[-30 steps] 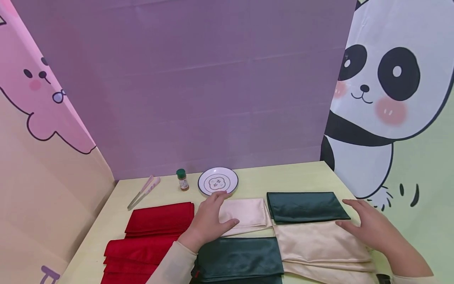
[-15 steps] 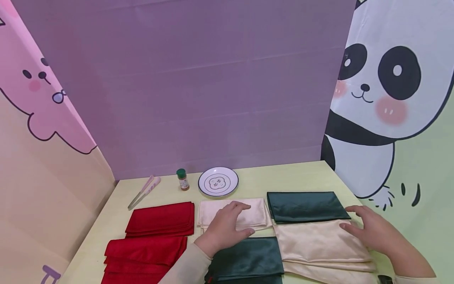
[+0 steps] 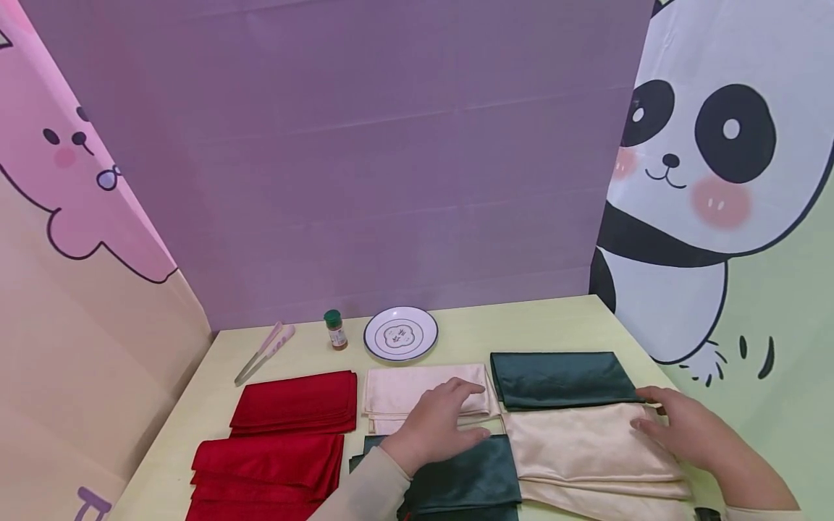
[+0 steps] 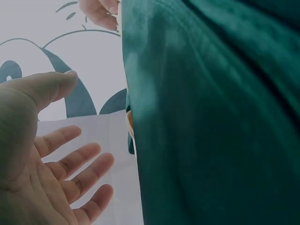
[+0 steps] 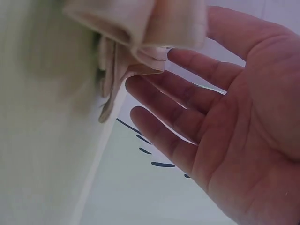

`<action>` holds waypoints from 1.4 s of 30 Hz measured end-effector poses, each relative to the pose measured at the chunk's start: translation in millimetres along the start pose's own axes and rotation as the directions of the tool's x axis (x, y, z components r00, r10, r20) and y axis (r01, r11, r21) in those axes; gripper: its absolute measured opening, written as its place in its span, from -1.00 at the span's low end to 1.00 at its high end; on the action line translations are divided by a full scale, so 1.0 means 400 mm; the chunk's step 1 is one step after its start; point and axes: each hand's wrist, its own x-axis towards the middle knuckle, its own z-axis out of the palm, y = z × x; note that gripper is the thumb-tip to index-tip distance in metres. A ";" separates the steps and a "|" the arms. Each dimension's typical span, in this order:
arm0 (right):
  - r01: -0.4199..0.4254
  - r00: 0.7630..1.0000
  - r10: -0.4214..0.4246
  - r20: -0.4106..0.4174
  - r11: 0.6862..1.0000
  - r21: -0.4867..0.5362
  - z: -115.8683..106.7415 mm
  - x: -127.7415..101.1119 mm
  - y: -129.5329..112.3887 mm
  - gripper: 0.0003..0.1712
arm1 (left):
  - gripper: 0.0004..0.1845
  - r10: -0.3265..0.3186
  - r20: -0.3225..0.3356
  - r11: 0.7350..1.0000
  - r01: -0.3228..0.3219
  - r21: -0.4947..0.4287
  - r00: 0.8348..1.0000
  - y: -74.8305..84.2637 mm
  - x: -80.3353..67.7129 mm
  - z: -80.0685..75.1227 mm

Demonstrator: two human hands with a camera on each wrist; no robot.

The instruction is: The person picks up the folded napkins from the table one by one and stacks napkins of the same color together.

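My left hand (image 3: 435, 427) hovers over the middle column with fingers spread and nothing in them, between a folded pale pink cloth (image 3: 426, 383) and a dark green cloth (image 3: 465, 474). In the left wrist view the left hand (image 4: 56, 173) is beside green fabric (image 4: 187, 122). At the right, my right hand (image 3: 691, 434) is at the right edge of a folded champagne satin cloth (image 3: 580, 441), just below another green cloth (image 3: 560, 380). In the right wrist view its relaxed fingers (image 5: 164, 101) lie close to the beige folds (image 5: 136, 61); whether they touch is unclear.
Two stacks of red cloth, a rear one (image 3: 293, 401) and a front one (image 3: 263, 467), lie at the left. Along the back are tongs (image 3: 263, 353), a green-capped bottle (image 3: 335, 331) and a round white plate (image 3: 400, 334). A purple panel (image 3: 391, 159) stands behind the table.
My left hand has moved right and toward me, away from the plate and across the pink cloth. The right hand has lowered slightly toward the champagne cloth's edge. The cloths stay put.
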 end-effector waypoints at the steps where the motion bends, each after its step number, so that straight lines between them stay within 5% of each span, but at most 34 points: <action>1: -0.005 1.000 0.005 0.005 1.000 0.002 0.000 0.000 0.001 -0.38 | -0.32 -0.002 0.003 1.000 0.002 0.003 1.000 0.002 0.002 0.004; 13: -0.058 0.994 0.057 0.098 0.998 0.008 0.001 0.005 0.019 -0.28 | -0.38 0.025 0.043 0.999 -0.026 0.035 0.999 0.016 0.027 0.050; 24: -0.082 0.991 0.080 0.107 0.996 0.015 0.007 0.003 0.033 -0.47 | -0.48 0.035 0.065 0.995 -0.041 0.089 0.997 0.039 0.057 0.066; 34: -0.034 0.993 0.025 0.114 0.997 0.071 0.017 -0.009 0.040 -0.72 | -0.55 0.067 0.047 0.982 -0.074 0.175 0.997 0.057 0.085 0.074; 42: 0.077 0.996 -0.081 0.022 0.987 0.142 0.023 -0.033 0.042 -0.59 | -0.53 0.036 0.071 0.981 -0.049 0.186 0.997 0.076 0.096 0.081</action>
